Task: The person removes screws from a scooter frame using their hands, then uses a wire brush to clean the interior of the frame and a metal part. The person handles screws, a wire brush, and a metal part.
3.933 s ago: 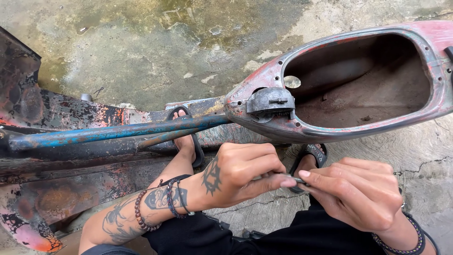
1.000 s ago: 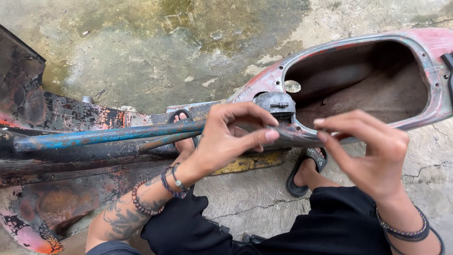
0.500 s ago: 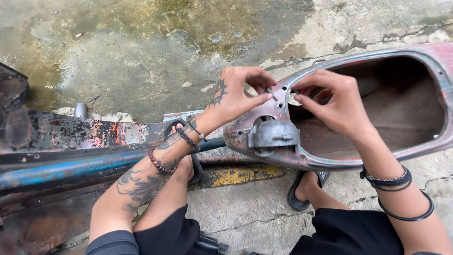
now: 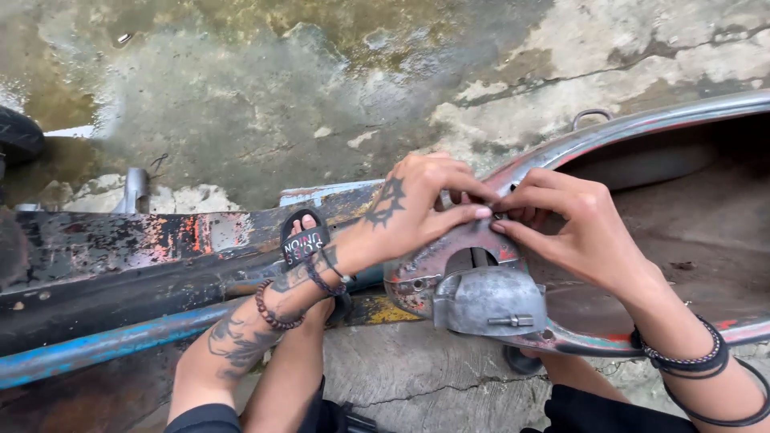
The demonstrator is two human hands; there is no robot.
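Left hand [image 4: 417, 210]: fingers pinched narrow on something tiny at the shell [image 4: 642, 128] rim, centre frame; item hidden.
Right hand [image 4: 573, 228]: pinching there too, steadying.
Bracket [image 4: 489, 301]: just below.

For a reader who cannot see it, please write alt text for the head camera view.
Two bare hands, the left hand tattooed and the right hand, meet fingertip to fingertip at the front rim of a worn metal scooter body shell, just above its grey latch bracket. A blue frame tube and a sandalled foot lie over wet, cracked concrete.
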